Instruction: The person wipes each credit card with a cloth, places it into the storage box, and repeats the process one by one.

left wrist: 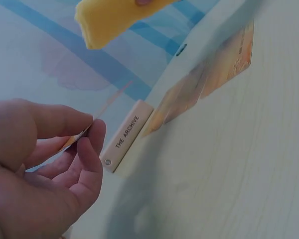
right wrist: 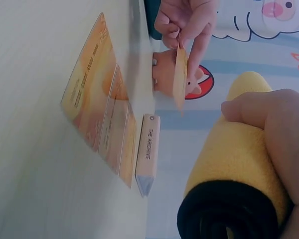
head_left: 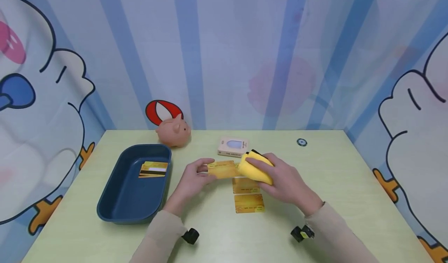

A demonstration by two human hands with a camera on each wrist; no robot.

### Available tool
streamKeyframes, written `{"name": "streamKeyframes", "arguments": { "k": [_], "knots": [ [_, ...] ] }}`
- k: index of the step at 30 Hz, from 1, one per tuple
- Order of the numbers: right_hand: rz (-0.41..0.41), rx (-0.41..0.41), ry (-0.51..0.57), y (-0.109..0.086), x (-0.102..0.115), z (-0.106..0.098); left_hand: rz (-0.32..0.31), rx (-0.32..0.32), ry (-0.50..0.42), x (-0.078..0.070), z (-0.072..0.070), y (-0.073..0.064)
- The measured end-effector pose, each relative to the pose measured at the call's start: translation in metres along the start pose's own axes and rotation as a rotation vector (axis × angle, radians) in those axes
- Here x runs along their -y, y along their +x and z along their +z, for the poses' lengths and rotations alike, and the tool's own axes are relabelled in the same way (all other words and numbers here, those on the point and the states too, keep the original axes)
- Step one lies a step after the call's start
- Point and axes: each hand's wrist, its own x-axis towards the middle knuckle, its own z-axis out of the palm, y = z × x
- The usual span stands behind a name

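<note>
Card point(head_left: 221, 169), gold, is up off the table point(head_left: 217, 236), its L end pinched btwn thumb & fingers of L hand point(head_left: 193, 177), the rest sticking out twd R hand point(head_left: 285, 179). R hand's fingers curl round a rolled yellow cloth point(head_left: 252, 170) w/ blk edge, near the card but apart per wrist views. Flat gold cards point(head_left: 249, 203) lie below; ARCHIVE box point(head_left: 231, 149) just behind.
</note>
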Motion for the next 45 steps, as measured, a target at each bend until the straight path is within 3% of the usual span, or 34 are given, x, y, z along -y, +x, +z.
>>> {"name": "streamKeyframes", "arguments": {
  "k": [5, 13, 19, 28, 35, 45],
  "knots": [
    [-0.021, 0.003, 0.011, 0.008, 0.009, 0.004, 0.017, 0.082, -0.013, -0.003, 0.006, -0.003],
    [-0.056, 0.021, 0.030, 0.021, 0.023, 0.012, 0.028, 0.147, 0.033, -0.009, 0.016, -0.007],
    [-0.073, 0.041, 0.055, 0.025, 0.031, 0.015, 0.061, 0.195, 0.002, -0.016, 0.023, -0.012],
    [-0.089, 0.045, 0.037, 0.027, 0.036, 0.016, 0.067, 0.158, -0.090, -0.025, 0.030, -0.018],
    [-0.101, 0.032, -0.017, 0.028, 0.038, 0.021, 0.082, 0.131, -0.081, -0.031, 0.033, -0.021],
    [-0.105, -0.005, -0.093, 0.027, 0.042, 0.026, 0.031, 0.085, -0.159, -0.030, 0.030, -0.021]
  ]
}}
